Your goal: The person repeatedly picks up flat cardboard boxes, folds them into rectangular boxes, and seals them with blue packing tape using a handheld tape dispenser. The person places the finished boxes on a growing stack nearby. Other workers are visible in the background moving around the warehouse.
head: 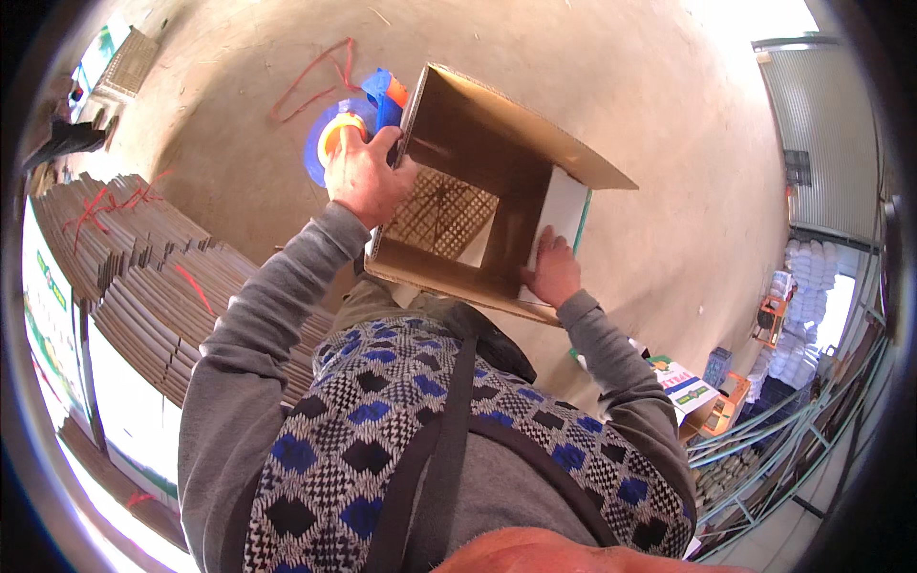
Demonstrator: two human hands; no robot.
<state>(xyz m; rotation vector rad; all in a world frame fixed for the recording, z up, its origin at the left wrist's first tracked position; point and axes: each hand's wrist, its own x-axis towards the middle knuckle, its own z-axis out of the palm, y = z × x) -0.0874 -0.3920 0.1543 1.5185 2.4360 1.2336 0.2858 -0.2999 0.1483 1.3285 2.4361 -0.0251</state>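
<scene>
A cardboard box [458,143] is held in front of my body, its near end open and flaps spread. Through the far end, a tan lattice-like surface [444,215] shows inside the box. My left hand [369,175] is at the box's left edge, its fingers around a tape dispenser [390,97] with blue and orange parts. The dispenser carries a wide roll of blue-tinted tape [314,147] on a yellow-orange core. My right hand [555,271] grips the white-faced flap [562,204] on the right side of the box.
Stacks of flattened cardboard boxes [172,308], tied with red string, stand on the left. Red string [304,86] lies on the bare floor [645,93]. A printed carton [684,390] and a metal-tube frame [788,430] are at right. A person's legs [68,140] show at far left.
</scene>
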